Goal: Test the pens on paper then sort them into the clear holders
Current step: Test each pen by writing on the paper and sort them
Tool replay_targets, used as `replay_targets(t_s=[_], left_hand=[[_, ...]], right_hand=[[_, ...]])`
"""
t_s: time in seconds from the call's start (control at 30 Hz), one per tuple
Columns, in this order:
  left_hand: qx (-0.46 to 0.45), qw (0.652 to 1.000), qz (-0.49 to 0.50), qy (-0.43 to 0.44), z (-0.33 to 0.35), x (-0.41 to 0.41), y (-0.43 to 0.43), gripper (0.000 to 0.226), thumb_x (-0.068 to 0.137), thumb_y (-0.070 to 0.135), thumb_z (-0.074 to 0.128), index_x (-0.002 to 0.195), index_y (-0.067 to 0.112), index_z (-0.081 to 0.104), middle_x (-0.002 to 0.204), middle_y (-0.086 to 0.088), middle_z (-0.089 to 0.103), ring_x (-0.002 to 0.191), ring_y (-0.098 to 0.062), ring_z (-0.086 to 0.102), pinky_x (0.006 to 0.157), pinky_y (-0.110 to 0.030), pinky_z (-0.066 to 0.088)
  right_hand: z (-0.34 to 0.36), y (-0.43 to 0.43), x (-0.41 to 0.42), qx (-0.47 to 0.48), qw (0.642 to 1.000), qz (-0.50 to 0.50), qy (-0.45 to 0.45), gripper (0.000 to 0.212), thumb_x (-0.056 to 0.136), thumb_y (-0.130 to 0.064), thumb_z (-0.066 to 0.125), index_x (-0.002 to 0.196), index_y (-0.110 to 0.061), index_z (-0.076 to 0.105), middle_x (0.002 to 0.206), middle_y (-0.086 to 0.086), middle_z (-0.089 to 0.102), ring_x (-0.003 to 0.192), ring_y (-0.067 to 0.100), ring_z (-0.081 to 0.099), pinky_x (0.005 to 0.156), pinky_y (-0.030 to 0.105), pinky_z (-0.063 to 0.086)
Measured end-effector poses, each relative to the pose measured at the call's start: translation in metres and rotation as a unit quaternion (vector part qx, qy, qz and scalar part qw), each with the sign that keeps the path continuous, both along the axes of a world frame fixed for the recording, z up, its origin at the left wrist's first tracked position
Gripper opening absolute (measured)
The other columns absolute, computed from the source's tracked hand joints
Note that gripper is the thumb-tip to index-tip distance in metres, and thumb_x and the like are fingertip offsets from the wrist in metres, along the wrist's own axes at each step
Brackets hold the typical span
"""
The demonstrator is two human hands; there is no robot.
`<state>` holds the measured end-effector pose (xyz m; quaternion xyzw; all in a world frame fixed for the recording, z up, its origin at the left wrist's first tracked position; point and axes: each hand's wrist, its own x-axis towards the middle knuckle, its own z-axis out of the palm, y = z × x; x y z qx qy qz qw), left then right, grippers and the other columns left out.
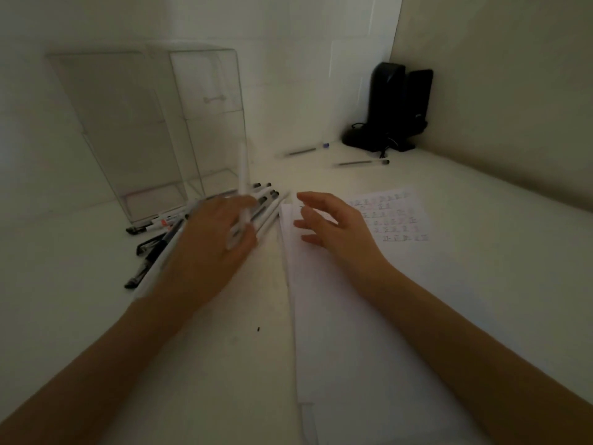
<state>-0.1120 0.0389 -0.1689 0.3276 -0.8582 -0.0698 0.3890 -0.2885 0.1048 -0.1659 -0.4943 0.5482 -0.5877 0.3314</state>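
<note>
My left hand (211, 242) is closed on a white pen (243, 187) that points up and away, blurred by motion. It hovers over a pile of several white and black pens (154, 239) on the white table. Behind the pile stand two clear holders (128, 130), side by side and with nothing visible inside. My right hand (333, 224) rests with fingers spread on the white paper (346, 316), whose far right part carries rows of small test marks (394, 220).
Two more pens (301, 151) (362, 162) lie apart at the back of the table. A black device with cables (394, 110) stands in the far right corner against the walls. A tiny dark speck (258, 329) lies near the paper's left edge.
</note>
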Motion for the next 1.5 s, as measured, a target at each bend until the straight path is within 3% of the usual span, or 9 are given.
replay_targets(t_s=[0.13, 0.23, 0.53, 0.67, 0.87, 1.03, 1.2, 1.3, 1.5], left_hand=[[0.012, 0.989, 0.149, -0.017, -0.005, 0.019, -0.023, 0.032, 0.080, 0.005, 0.042, 0.108, 0.004, 0.059, 0.088, -0.019, 0.058, 0.080, -0.033, 0.051, 0.076, -0.041, 0.038], [0.043, 0.972, 0.221, -0.064, -0.012, 0.020, -0.028, 0.037, 0.082, 0.000, 0.048, 0.117, 0.010, 0.058, 0.115, -0.025, 0.054, 0.110, -0.043, 0.046, 0.098, -0.058, 0.030], [0.044, 0.989, -0.044, -0.137, 0.002, -0.051, 0.012, 0.038, 0.090, 0.040, 0.038, 0.113, 0.019, 0.059, 0.124, 0.000, 0.053, 0.118, -0.017, 0.045, 0.096, -0.024, 0.028], [0.080, 0.983, -0.052, -0.158, -0.017, -0.078, 0.013, 0.054, 0.088, 0.055, 0.032, 0.132, 0.025, 0.044, 0.142, 0.007, 0.037, 0.129, -0.010, 0.033, 0.099, -0.015, 0.014], [0.069, 0.983, -0.056, -0.160, -0.026, -0.074, 0.014, 0.073, 0.075, 0.060, 0.008, 0.130, 0.028, 0.045, 0.137, 0.010, 0.041, 0.121, -0.007, 0.038, 0.094, -0.014, 0.019], [0.070, 0.981, -0.067, -0.165, -0.027, -0.074, 0.015, 0.071, 0.078, 0.058, 0.011, 0.131, 0.026, 0.045, 0.139, 0.008, 0.040, 0.125, -0.009, 0.037, 0.100, -0.019, 0.022], [0.067, 0.982, -0.074, -0.163, -0.024, -0.073, 0.018, 0.072, 0.078, 0.058, 0.011, 0.130, 0.024, 0.046, 0.138, 0.007, 0.041, 0.124, -0.010, 0.038, 0.098, -0.018, 0.022], [0.067, 0.983, -0.088, -0.144, -0.023, -0.073, 0.019, 0.066, 0.081, 0.056, 0.019, 0.127, 0.020, 0.049, 0.134, 0.003, 0.045, 0.121, -0.014, 0.043, 0.097, -0.018, 0.023], [-0.004, 0.999, 0.026, 0.029, -0.007, -0.069, 0.016, 0.051, 0.090, 0.039, 0.044, 0.130, 0.007, 0.042, 0.129, -0.013, 0.044, 0.120, -0.019, 0.036, 0.102, -0.030, 0.029]], right_hand=[[-0.001, 0.001, -0.001, 0.007, 0.999, -0.013, 0.029, 0.024, 0.096, -0.015, 0.049, 0.118, -0.015, 0.058, 0.119, -0.001, 0.058, 0.097, 0.012, 0.065, 0.081, 0.023, 0.056], [-0.002, 0.002, -0.002, 0.003, 0.999, -0.018, 0.030, 0.020, 0.096, -0.013, 0.049, 0.114, -0.014, 0.059, 0.115, -0.001, 0.060, 0.096, 0.013, 0.065, 0.080, 0.022, 0.056], [0.020, -0.037, -0.072, 0.005, 0.981, -0.142, 0.129, 0.022, 0.090, -0.003, 0.047, 0.090, -0.021, 0.060, 0.104, 0.001, 0.064, 0.094, 0.020, 0.063, 0.081, 0.033, 0.052], [0.017, -0.075, -0.139, 0.073, 0.940, -0.185, 0.276, 0.033, 0.090, 0.003, 0.041, 0.114, -0.008, 0.060, 0.124, 0.010, 0.055, 0.098, 0.020, 0.052, 0.078, 0.020, 0.041], [-0.005, -0.126, -0.199, 0.175, 0.866, -0.131, 0.450, 0.045, 0.099, -0.013, 0.037, 0.144, -0.014, 0.033, 0.149, 0.013, 0.032, 0.136, 0.029, 0.031, 0.111, 0.031, 0.022], [-0.005, -0.144, -0.202, 0.208, 0.789, -0.167, 0.553, 0.038, 0.097, -0.031, 0.044, 0.133, -0.017, 0.048, 0.134, 0.018, 0.043, 0.127, 0.036, 0.033, 0.102, 0.039, 0.030], [-0.006, -0.128, -0.191, 0.167, 0.768, -0.186, 0.590, 0.024, 0.096, -0.026, 0.047, 0.113, -0.013, 0.057, 0.124, 0.017, 0.044, 0.118, 0.034, 0.035, 0.096, 0.037, 0.031], [0.011, -0.109, -0.176, 0.087, 0.785, -0.182, 0.586, 0.022, 0.096, -0.024, 0.048, 0.111, -0.010, 0.057, 0.116, 0.017, 0.052, 0.107, 0.032, 0.044, 0.089, 0.033, 0.033], [0.053, -0.003, -0.093, 0.069, 0.902, -0.002, 0.427, 0.009, 0.092, -0.026, 0.056, 0.095, -0.022, 0.063, 0.077, -0.004, 0.063, 0.061, 0.002, 0.055, 0.055, 0.016, 0.042]])
